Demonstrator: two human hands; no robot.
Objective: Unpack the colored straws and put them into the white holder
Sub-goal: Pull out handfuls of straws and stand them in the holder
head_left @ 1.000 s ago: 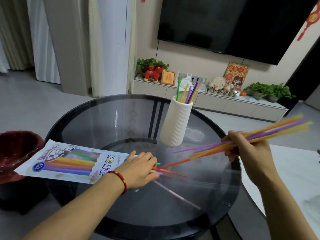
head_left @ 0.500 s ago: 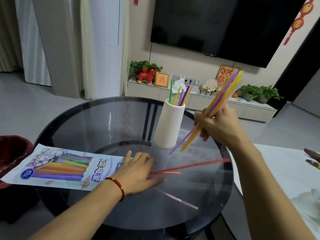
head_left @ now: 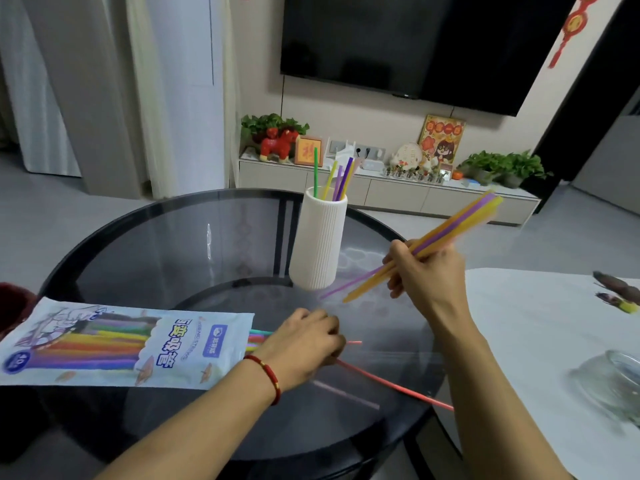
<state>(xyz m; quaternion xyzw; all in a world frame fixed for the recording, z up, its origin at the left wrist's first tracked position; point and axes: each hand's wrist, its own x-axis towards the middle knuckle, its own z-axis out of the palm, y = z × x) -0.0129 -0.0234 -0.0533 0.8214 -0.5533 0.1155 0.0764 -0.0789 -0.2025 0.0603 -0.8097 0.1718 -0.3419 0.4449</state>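
The right hand (head_left: 424, 268), right of centre, has its fingers curled tight round a bundle (head_left: 446, 233) of orange, purple and yellow straws that slants from lower left to upper right; motion blur keeps me from counting them. The left hand (head_left: 304, 344), low in the middle, rests with bent fingers at the open end of the pack (head_left: 114, 344), and a red straw (head_left: 391, 384) runs out from under it toward the lower right; whether the fingers pinch that straw or only press on it I cannot tell. A second short red tip (head_left: 353, 342) shows just past the knuckles. A few straw ends poke from the pack's mouth, half hidden by the hand. The pack lies flat at the left of the round glass table (head_left: 166, 237), its far end cut off by the frame edge. One white holder (head_left: 320, 242) stands upright at centre with about five straws (head_left: 334, 178) in it: green, yellow, purple.
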